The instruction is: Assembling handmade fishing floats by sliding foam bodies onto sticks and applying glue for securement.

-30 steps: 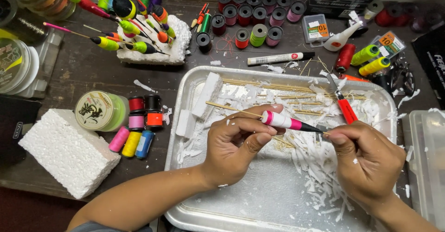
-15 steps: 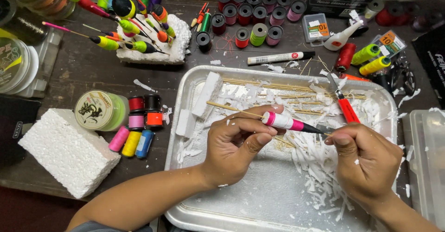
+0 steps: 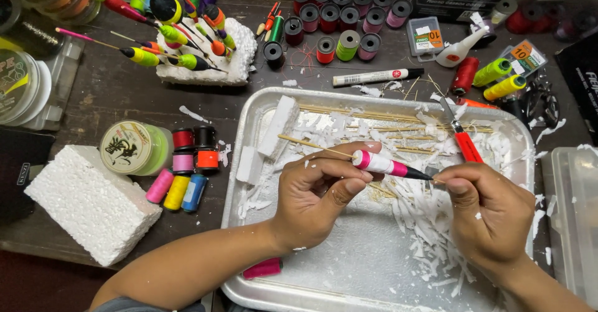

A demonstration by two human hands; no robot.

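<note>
Above the metal tray (image 3: 249,109) of white shavings, the left hand (image 3: 311,203) pinches a pink-and-white float (image 3: 386,164) on its thin stick. The right hand (image 3: 492,215), fingers closed, grips its dark tip; the step looks like finishing that tip, calling for steady support.

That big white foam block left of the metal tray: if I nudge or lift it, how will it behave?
The white foam block is probably very light for its bulk. Its flat faces suggest sliding rather than rolling. The shavings in the metal tray hint that it crumbles easily.
</note>
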